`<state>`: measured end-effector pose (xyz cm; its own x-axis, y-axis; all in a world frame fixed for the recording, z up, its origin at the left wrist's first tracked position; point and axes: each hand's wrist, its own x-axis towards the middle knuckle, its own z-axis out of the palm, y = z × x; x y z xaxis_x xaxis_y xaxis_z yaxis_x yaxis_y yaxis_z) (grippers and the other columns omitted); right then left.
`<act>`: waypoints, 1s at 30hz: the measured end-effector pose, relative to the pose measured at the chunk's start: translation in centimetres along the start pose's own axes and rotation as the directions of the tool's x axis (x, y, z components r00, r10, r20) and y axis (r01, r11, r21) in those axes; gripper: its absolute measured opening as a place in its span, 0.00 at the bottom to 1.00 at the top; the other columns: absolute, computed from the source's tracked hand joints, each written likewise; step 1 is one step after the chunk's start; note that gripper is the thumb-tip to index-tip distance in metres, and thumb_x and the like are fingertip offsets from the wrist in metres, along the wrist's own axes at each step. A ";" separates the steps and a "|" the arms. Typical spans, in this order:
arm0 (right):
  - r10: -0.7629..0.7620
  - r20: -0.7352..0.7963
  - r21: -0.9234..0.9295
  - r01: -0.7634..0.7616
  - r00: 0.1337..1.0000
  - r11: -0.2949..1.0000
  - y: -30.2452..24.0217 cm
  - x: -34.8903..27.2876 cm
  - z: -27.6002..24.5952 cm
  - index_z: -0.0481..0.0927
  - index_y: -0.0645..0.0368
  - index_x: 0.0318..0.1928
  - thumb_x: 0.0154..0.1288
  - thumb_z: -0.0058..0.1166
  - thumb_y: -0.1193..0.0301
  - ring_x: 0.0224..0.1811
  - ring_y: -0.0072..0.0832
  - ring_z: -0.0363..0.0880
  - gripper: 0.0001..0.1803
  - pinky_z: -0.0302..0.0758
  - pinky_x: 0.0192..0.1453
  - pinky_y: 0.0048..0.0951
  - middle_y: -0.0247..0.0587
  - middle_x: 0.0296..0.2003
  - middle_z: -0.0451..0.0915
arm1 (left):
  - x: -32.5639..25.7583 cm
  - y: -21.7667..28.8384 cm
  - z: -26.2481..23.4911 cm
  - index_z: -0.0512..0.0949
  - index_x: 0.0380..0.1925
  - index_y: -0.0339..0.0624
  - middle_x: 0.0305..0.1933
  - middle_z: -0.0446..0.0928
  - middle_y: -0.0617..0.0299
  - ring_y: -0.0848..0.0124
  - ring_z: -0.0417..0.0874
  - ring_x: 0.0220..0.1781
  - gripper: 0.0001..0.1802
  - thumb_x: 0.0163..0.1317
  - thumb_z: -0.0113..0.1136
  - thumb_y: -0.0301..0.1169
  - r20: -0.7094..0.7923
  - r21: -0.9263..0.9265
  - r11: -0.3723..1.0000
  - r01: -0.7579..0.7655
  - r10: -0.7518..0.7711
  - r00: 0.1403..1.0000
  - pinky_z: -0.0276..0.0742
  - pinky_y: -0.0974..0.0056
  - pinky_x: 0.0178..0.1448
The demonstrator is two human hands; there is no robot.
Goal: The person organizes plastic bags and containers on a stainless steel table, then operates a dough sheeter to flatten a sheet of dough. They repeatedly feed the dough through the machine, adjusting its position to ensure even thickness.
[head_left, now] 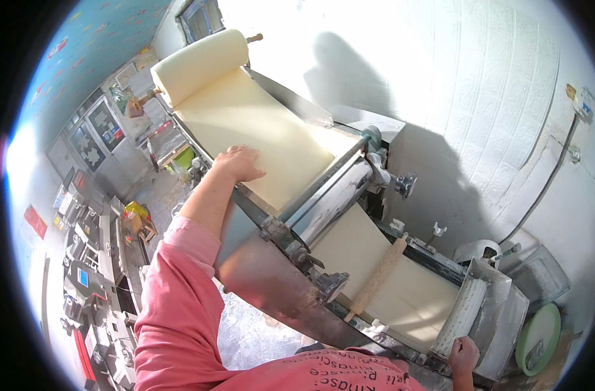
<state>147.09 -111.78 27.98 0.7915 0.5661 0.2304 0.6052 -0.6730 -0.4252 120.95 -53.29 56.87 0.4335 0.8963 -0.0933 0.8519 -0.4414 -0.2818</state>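
"Pink fabric sleeve [180,306] nearest; where's its left hand [239,163]?"

"Up-left of the grey metal roller [333,205], fingers loosely apart over the pale cream dough sheet [265,130]'s near edge."

"The sheet's long axis?"

"From the roller up-left to the thick cream roll [203,62]; the left hand's nearer."

"Right hand [465,355]?"

"Curled, below-right of the roller; I can't tell whether it grips anything."

Pale sheet [252,124] partly hidden by metal roller [333,202]

Bright light whitens the wall [453,98] — grey shadows [349,72] fall across it — and lines bend toward the black rim.
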 end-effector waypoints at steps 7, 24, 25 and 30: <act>0.017 0.020 -0.039 -0.017 1.000 0.999 0.7 -0.1 0.4 0.77 0.60 0.26 0.56 0.53 0.69 0.29 0.50 0.77 0.08 0.72 0.34 0.47 0.49 0.24 0.77 | -0.2 0.0 0.0 0.68 0.64 0.55 0.70 0.62 0.60 0.60 0.59 0.73 0.37 0.55 0.57 0.57 -0.018 -0.002 1.000 0.010 -0.010 1.000 0.62 0.52 0.70; 0.011 -0.030 -0.148 -0.015 0.999 0.989 0.0 -0.2 0.2 0.78 0.59 0.29 0.57 0.53 0.67 0.32 0.48 0.77 0.08 0.72 0.37 0.47 0.48 0.27 0.78 | 1.5 -0.2 0.7 0.71 0.62 0.57 0.69 0.65 0.58 0.57 0.63 0.70 0.34 0.56 0.57 0.56 0.042 0.034 0.998 0.052 -0.053 0.998 0.64 0.48 0.68; 0.020 -0.025 -0.142 -0.023 0.999 0.990 -0.2 -0.1 0.3 0.79 0.57 0.30 0.59 0.53 0.67 0.32 0.47 0.78 0.07 0.73 0.36 0.45 0.47 0.27 0.78 | 2.1 -0.5 0.6 0.71 0.61 0.56 0.68 0.66 0.58 0.57 0.64 0.70 0.33 0.57 0.55 0.55 0.087 0.062 0.997 0.038 -0.044 0.995 0.66 0.48 0.67; 0.077 -0.037 -0.049 -0.079 0.996 0.996 -1.1 -0.4 -0.7 0.78 0.56 0.28 0.60 0.53 0.66 0.31 0.47 0.79 0.08 0.74 0.36 0.43 0.46 0.27 0.79 | 3.0 -2.1 1.8 0.68 0.63 0.47 0.69 0.65 0.53 0.55 0.62 0.71 0.35 0.59 0.56 0.53 -0.060 0.108 0.984 -0.141 0.148 0.987 0.60 0.50 0.71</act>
<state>146.20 -111.60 28.98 0.8382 0.4946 0.2298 0.5447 -0.7381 -0.3981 119.94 -49.59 55.46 0.5720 0.8167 -0.0765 0.7452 -0.5563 -0.3677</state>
